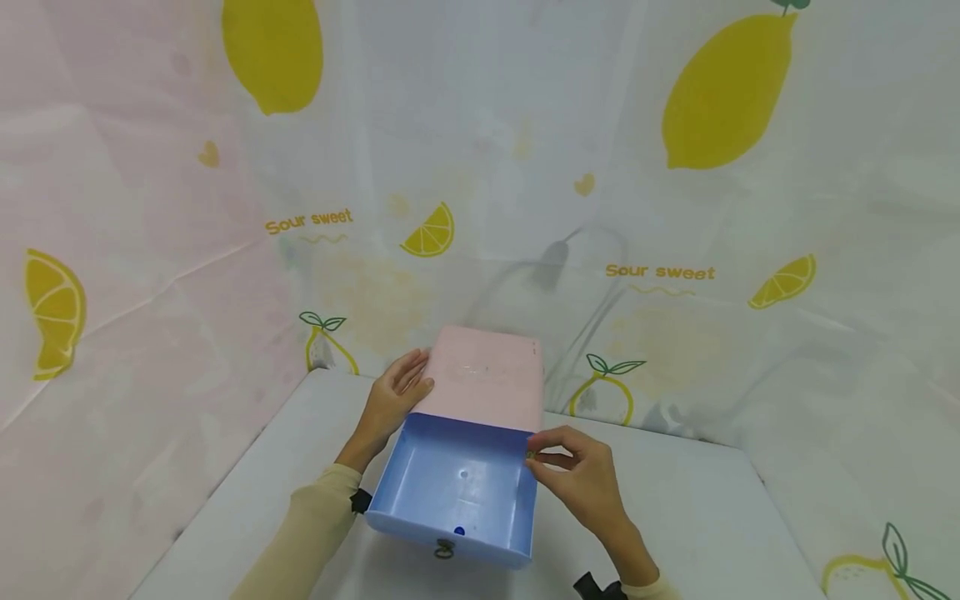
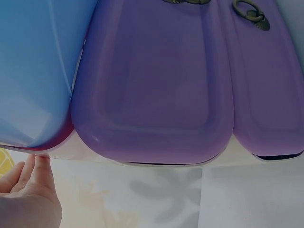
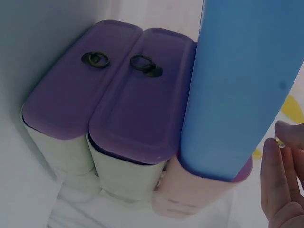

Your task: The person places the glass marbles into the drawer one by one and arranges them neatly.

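A small drawer cabinet with a pink top (image 1: 487,375) stands on the table, its blue top drawer (image 1: 465,471) pulled far out. My left hand (image 1: 397,396) rests against the cabinet's left side, fingers extended, touching the pink wall by the drawer in the left wrist view. Over the drawer's right wall, my right hand (image 1: 581,471) pinches a tiny shiny gold-coloured piece (image 1: 531,454) between thumb and fingertips; its kind cannot be told. A small dark blue round spot (image 1: 459,531) shows inside the drawer near its front. A ring pull (image 1: 444,548) hangs on the drawer front.
Below the blue drawer are two purple drawers, a middle one (image 2: 156,76) and a lower one (image 2: 268,76), both pushed in, with brass-coloured ring pulls. The white table (image 1: 667,500) extends around the cabinet. A lemon-print curtain (image 1: 487,167) hangs behind and at the sides.
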